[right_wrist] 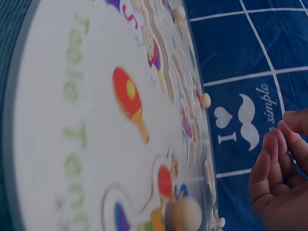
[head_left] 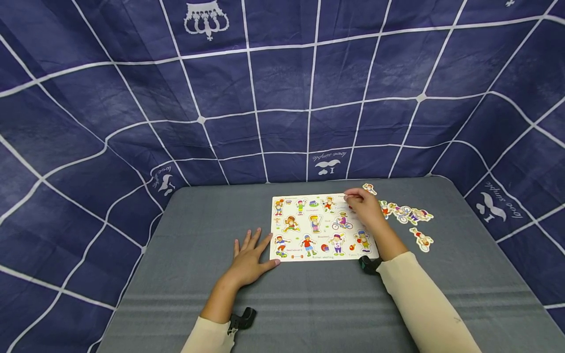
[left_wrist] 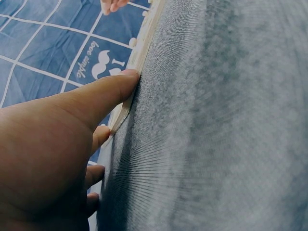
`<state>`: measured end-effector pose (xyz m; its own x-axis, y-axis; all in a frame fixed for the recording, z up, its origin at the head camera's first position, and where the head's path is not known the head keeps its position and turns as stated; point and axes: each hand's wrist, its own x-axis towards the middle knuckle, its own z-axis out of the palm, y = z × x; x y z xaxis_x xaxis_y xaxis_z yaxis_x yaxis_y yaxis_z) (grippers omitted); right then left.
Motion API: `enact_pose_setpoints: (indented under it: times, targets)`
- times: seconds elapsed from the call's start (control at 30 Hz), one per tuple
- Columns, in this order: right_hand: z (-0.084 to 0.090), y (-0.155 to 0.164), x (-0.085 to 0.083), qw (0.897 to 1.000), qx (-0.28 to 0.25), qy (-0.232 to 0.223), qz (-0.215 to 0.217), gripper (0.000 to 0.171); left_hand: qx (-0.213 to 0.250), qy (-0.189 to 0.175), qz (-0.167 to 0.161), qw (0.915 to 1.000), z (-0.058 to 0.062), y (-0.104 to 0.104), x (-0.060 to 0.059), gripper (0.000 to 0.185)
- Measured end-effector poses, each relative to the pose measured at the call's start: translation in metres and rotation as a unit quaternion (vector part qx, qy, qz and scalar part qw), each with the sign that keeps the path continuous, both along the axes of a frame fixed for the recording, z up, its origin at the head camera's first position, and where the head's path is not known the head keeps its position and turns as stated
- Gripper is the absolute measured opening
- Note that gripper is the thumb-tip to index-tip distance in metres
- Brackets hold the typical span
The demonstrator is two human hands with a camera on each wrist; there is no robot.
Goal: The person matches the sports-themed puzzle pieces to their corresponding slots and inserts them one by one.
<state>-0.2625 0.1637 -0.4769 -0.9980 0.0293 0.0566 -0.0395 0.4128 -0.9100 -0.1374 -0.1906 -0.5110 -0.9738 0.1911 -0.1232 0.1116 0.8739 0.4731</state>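
A white puzzle board [head_left: 325, 221] with cartoon sports figures lies on the grey table [head_left: 198, 220]. My left hand [head_left: 249, 257] rests flat on the table, and its thumb [left_wrist: 96, 101] presses against the board's near left edge [left_wrist: 139, 53]. My right hand [head_left: 364, 206] hovers over the board's far right corner with curled fingers. Its fingertips seem to pinch a small puzzle piece [head_left: 347, 196]. In the right wrist view the curled fingers [right_wrist: 279, 178] hang above the board [right_wrist: 72, 120], near a round wooden knob [right_wrist: 185, 214].
Several loose cut-out figures [head_left: 403, 213] lie on the table right of the board, one more [head_left: 370, 188] behind it and another [head_left: 423, 239] nearer me. A dark blue checked cloth [head_left: 282, 98] hangs around the table on three sides.
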Motion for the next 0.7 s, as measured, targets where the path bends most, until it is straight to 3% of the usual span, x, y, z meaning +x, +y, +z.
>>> enact_pose_setpoints:
  times: [0.13, 0.43, 0.7]
  targets:
    - [-0.003, 0.007, 0.002, 1.000, -0.002, 0.009, -0.011, 0.027, 0.000, 0.001, -0.001, 1.0000, 0.000, 0.000, 0.000, 0.082]
    - [-0.010, 0.028, 0.004, 0.998, 0.046, 0.027, -0.045, 0.026, 0.008, 0.009, -0.006, 0.9999, 0.001, 0.001, 0.001, 0.081]
    - [-0.013, 0.045, 0.006, 0.997, 0.062, 0.019, -0.052, 0.030, 0.001, 0.003, -0.006, 1.0000, 0.001, 0.000, 0.000, 0.082]
